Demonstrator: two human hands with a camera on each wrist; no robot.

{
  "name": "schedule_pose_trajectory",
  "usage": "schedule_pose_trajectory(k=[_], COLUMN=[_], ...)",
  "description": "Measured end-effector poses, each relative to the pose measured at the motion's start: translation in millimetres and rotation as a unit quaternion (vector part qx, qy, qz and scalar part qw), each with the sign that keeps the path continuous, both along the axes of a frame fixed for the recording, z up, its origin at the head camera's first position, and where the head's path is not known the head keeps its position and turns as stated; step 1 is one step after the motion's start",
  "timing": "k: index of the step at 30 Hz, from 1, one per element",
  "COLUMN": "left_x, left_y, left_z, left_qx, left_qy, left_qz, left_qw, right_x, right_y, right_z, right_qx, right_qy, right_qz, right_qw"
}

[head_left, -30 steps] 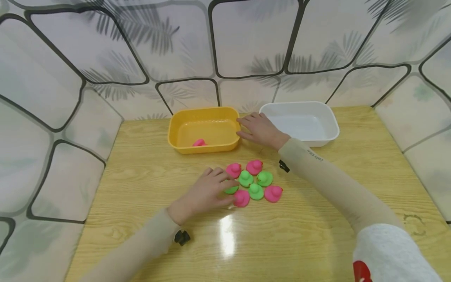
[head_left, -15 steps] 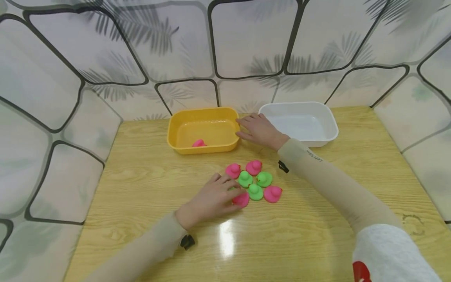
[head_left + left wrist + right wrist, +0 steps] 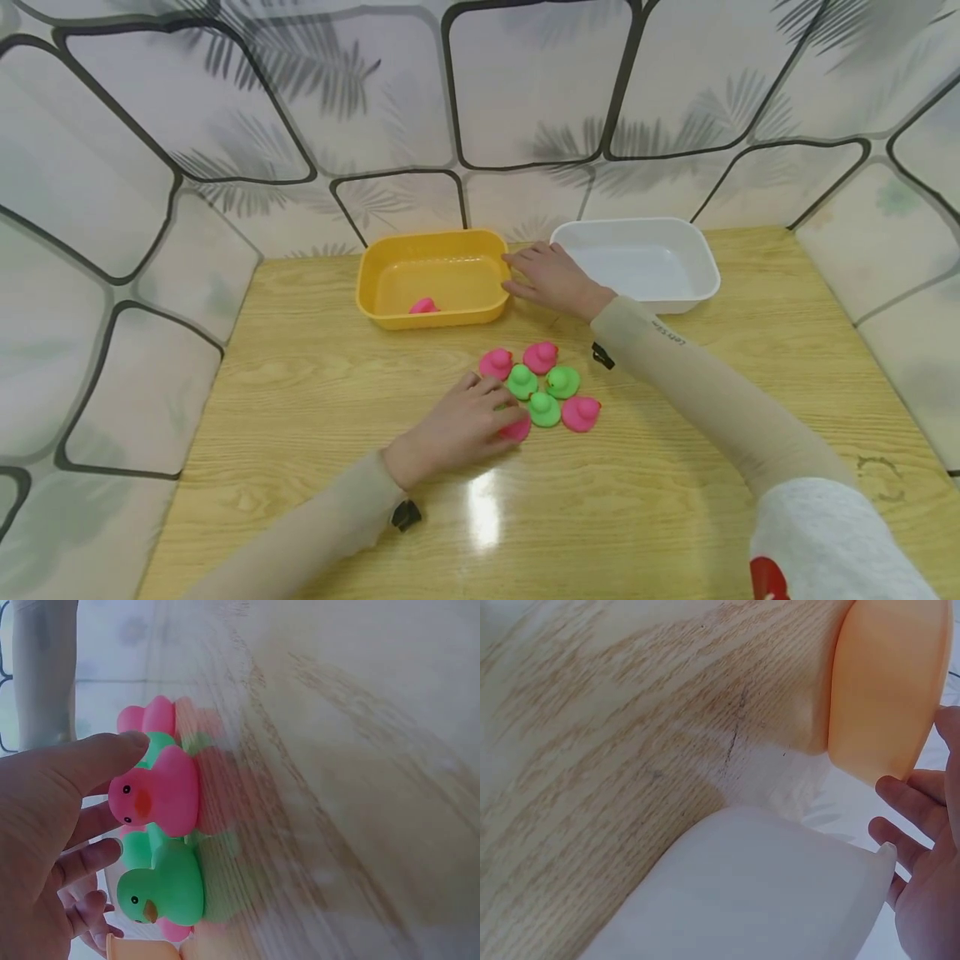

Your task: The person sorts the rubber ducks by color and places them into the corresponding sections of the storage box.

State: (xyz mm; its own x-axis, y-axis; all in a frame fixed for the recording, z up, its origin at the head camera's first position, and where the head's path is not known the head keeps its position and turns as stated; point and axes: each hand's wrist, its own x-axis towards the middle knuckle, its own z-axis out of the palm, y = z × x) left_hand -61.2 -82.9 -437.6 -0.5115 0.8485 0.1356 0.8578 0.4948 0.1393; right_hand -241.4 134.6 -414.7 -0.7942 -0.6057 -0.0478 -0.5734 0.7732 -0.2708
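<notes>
Just edged left hand (image 3: 459, 427) around a pink duck (image 3: 516, 431), perhaps for lifting, cannot tell if gripping, with relaxed right hand (image 3: 558, 282) touching yellow tub (image 3: 390, 322) near far desk edge (image 3: 315, 263).

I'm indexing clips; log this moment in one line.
left hand: at pink duck, grip unclear | right hand: touching yellow tray | inside tray: pink toy

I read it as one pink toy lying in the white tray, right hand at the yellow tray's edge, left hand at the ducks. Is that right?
Nearly: the pink toy lies in the yellow tray, not the white tray, as the head view shows. The right hand is at the yellow tray's edge and the left hand at the ducks.
</notes>
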Motion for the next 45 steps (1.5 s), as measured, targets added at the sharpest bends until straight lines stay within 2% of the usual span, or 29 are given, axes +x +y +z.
schedule_pose_trajectory(k=[14, 29, 39, 45], left_x=[1.0, 3.6, 7.6, 4.4], left_y=[-0.7, -6.7, -13.7, -21.9], left_z=[-3.0, -0.1, 12.9, 21.4], left_qx=[0.01, -0.018, 0.011, 0.033], left_qy=[0.024, 0.026, 0.026, 0.047], left_qz=[0.003, 0.007, 0.009, 0.021], left_qw=[0.9997, 0.9995, 0.9995, 0.9982], right_x=[-0.5, 0.2, 1.8, 0.2], right_y=[1, 0, 0, 0], right_z=[-4.1, -4.0, -2.2, -4.2], right_qx=[-0.007, -0.001, -0.001, 0.005], right_qy=[0.01, 0.026, 0.015, 0.02], right_qz=[0.004, 0.007, 0.003, 0.007], right_qw=[0.9999, 0.9996, 0.9999, 0.9998])
